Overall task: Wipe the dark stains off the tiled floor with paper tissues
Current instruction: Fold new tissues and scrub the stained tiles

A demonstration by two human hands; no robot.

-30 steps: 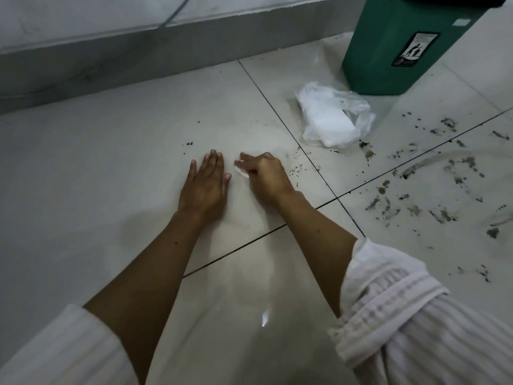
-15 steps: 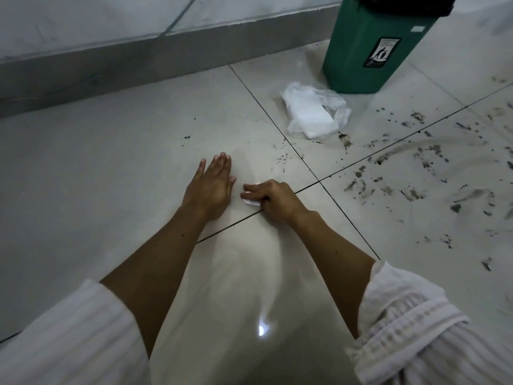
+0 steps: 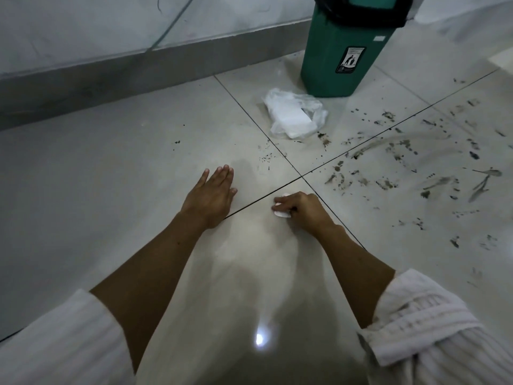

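Note:
My right hand grips a small white paper tissue and presses it on the tiled floor, just below a dark grout line. Flat on the tile to its left lies my left hand, fingers straight. Dark stains are smeared and spotted over the tiles to the right. A few small specks lie above my hands near the grout crossing. A clear plastic pack of white tissues lies on the floor further back.
A green bin with a black lid stands at the back right, just behind the tissue pack. A grey skirting and wall run along the back. White sleeves cover both my upper arms.
My right hand has slid the tissue toward me, across the grout line onto the nearer tile. My left hand stays flat on the floor.

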